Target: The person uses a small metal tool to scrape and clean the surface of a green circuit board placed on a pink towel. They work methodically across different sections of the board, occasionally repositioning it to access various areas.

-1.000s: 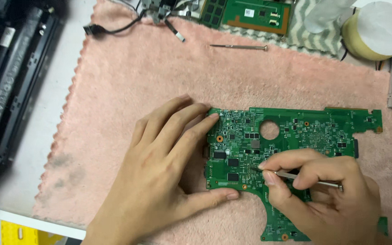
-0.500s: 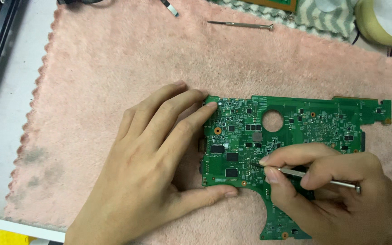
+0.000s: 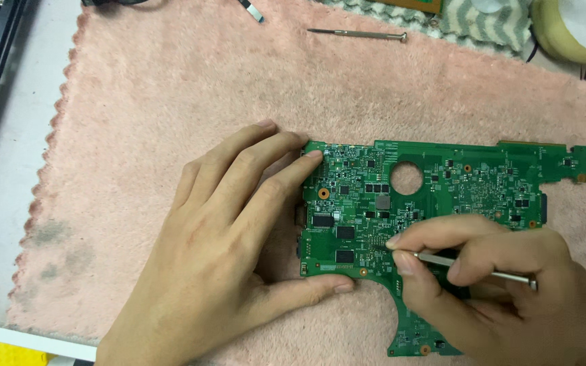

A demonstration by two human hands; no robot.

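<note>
Both hands busy: left [image 3: 225, 251] flat steadying circuit board [image 3: 469, 183]; right [image 3: 496, 285] pinches tool [image 3: 476, 268], tip hidden.

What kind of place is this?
Probably an electronics repair bench: a bare green circuit board lies on a pink towel, the right hand holds a thin metal tool, and a spare screwdriver lies nearby.

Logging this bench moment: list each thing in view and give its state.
green circuit board: flat on the towel, component side up.
left hand: spread, pressing the board's left edge.
right hand: pinching the thin metal tool, tip on the board.
spare screwdriver: lying loose.
pink towel: spread flat, stained.
</note>
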